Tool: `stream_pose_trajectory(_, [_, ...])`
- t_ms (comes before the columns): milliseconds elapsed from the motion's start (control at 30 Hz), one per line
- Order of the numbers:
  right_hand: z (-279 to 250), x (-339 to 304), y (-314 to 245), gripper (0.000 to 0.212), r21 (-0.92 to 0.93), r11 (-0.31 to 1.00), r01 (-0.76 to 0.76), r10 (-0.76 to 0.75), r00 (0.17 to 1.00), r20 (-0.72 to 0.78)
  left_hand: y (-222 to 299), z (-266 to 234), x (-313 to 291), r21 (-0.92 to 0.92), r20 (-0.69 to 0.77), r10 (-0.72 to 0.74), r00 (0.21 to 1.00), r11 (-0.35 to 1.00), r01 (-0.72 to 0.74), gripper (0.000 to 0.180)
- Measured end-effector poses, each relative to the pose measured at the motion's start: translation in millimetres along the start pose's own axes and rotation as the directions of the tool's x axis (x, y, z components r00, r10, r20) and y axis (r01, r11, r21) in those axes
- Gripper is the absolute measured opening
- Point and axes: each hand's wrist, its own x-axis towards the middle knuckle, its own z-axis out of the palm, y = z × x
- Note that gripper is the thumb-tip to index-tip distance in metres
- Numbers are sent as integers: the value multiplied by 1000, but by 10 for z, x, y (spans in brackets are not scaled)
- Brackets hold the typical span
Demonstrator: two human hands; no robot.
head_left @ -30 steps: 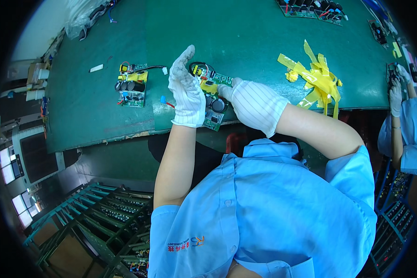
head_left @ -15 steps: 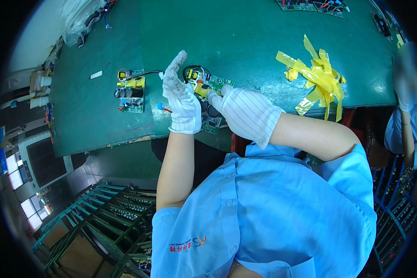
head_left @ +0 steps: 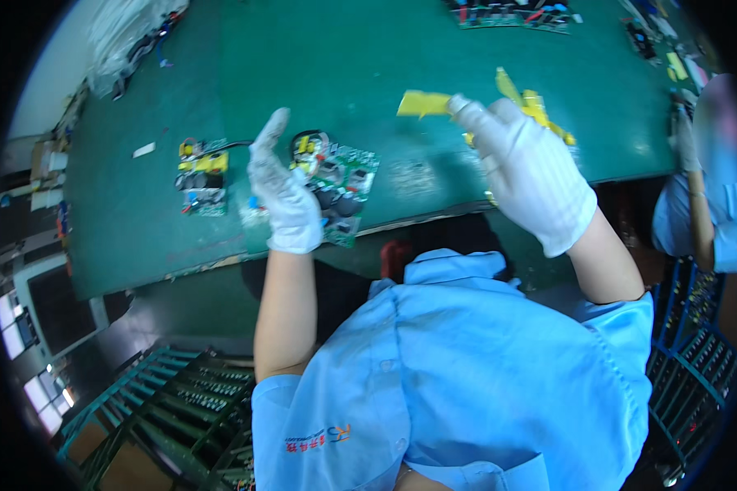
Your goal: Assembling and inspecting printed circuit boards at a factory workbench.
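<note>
Your left hand [head_left: 285, 196] grips the green circuit board [head_left: 340, 184], centre-left of frame at the green table [head_left: 344, 65] edge. Your right hand [head_left: 528, 168], upper right, pinches a yellow tape strip [head_left: 424, 103] at its fingertips. A second circuit board [head_left: 201, 176] lies further left.

A green circuit board [head_left: 340, 190] crowded with black round capacitors and a yellow-wrapped coil sits tilted at the near edge of the green table [head_left: 368, 65], its left side covered by a gloved hand. Right of the circuit board, a strip of yellow tape [head_left: 423, 103] hangs from gloved fingertips.
</note>
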Motion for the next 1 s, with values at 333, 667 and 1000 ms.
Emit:
stream_pose_trajectory(333, [-134, -967, 848, 39, -237, 896, -375, 397, 917, 51, 235, -249, -255, 365, 399, 469, 788, 707, -605, 69])
stream_pose_trajectory(667, [-225, -1053, 719, 58, -366, 834, -412, 538, 754, 377, 419, -336, -297, 568, 763, 95, 640, 375, -733, 70])
stream_pose_trajectory(1000, [-396, -1069, 255, 66, -113, 925, -363, 380, 893, 240, 311, -348, -113, 433, 849, 139, 509, 367, -823, 54])
